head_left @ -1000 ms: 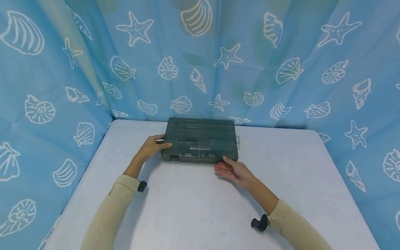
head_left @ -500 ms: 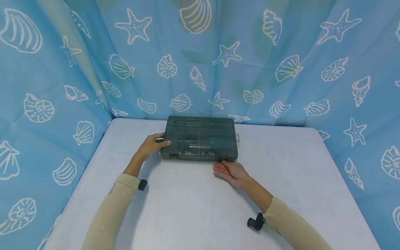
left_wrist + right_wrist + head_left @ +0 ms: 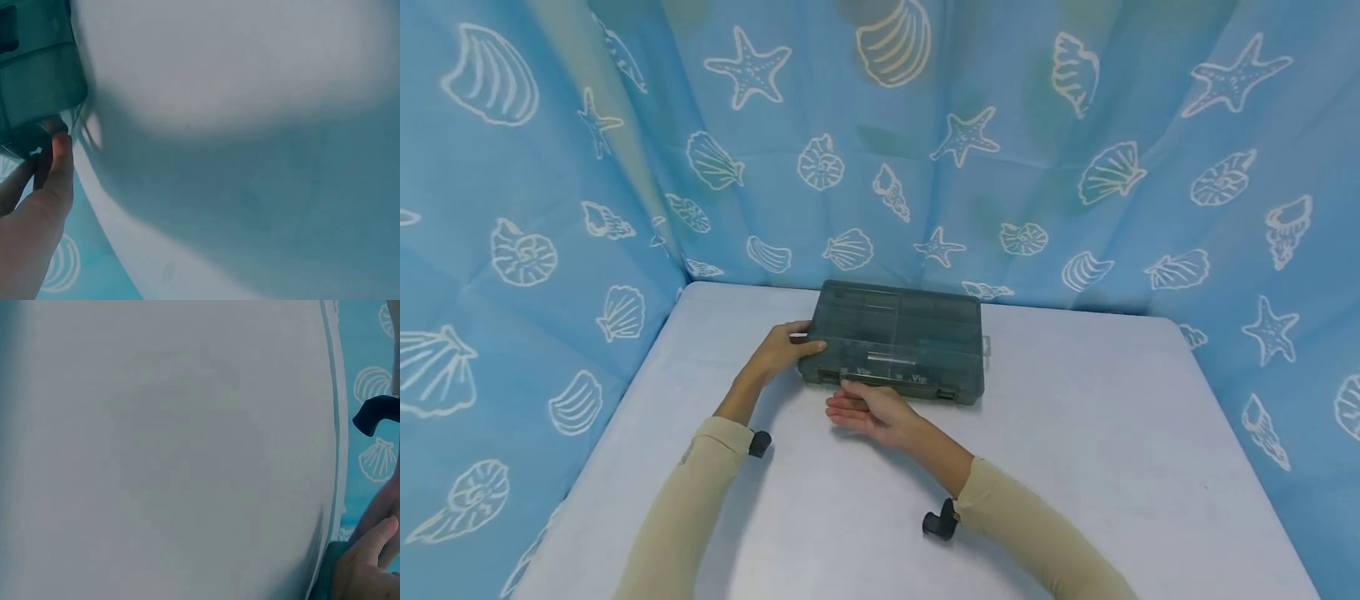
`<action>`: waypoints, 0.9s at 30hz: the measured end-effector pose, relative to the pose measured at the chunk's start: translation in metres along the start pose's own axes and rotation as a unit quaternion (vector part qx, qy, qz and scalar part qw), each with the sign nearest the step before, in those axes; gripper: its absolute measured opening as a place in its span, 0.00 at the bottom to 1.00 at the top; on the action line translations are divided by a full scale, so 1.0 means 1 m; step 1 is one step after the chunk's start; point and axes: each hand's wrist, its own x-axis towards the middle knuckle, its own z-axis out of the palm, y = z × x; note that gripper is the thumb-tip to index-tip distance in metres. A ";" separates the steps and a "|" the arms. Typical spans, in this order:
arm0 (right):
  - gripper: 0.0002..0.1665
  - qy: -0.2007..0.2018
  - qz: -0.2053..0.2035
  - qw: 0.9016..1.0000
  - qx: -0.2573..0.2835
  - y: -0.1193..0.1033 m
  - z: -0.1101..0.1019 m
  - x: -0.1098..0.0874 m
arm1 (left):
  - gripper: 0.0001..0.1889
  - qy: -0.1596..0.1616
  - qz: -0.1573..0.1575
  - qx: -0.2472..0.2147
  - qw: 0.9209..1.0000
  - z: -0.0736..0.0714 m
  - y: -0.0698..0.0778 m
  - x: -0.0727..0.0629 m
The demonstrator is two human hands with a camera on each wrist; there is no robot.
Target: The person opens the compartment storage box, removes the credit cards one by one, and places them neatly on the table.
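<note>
A dark green see-through plastic compartment box point(image 3: 932, 329) with two front latches and "Vip" lettering lies at the back of the white table. My left hand point(image 3: 777, 352) grips its left end, thumb on the lid and fingers along the side. In the left wrist view this hand point(image 3: 40, 206) pinches the corner of the box point(image 3: 40, 87). At the front edge, close to the left latch point(image 3: 829, 377), is my right hand point(image 3: 880, 415), thumb at the edge and other fingers loosely extended below it. Only part of the right hand point(image 3: 365, 565) shows in the right wrist view.
A blue curtain point(image 3: 850, 192) with white shell and starfish prints surrounds the back and sides of the white-covered table point(image 3: 1112, 433). A small clear tab point(image 3: 987, 346) sticks out at the box's right end. Each wrist carries a black camera point(image 3: 940, 521).
My right hand has slid left along the front edge, from the right latch to near the left one. The left hand keeps its grip on the box. The head view has shifted slightly.
</note>
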 end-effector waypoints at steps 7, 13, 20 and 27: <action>0.30 0.016 0.003 0.999 0.034 0.012 0.013 0.022 | 0.38 0.002 0.008 -0.038 0.999 0.006 -0.004 -0.006; 0.26 0.022 -0.013 0.998 0.063 0.016 0.015 0.030 | 0.38 0.014 0.000 -0.058 0.998 0.006 -0.010 -0.002; 0.25 -0.003 -0.023 0.998 0.063 0.020 0.019 0.031 | 0.38 0.005 -0.005 -0.070 0.998 0.002 -0.010 -0.005; 0.22 -0.009 -0.006 0.999 0.049 0.022 0.019 0.036 | 0.38 0.005 -0.006 -0.070 0.998 -0.002 -0.009 -0.008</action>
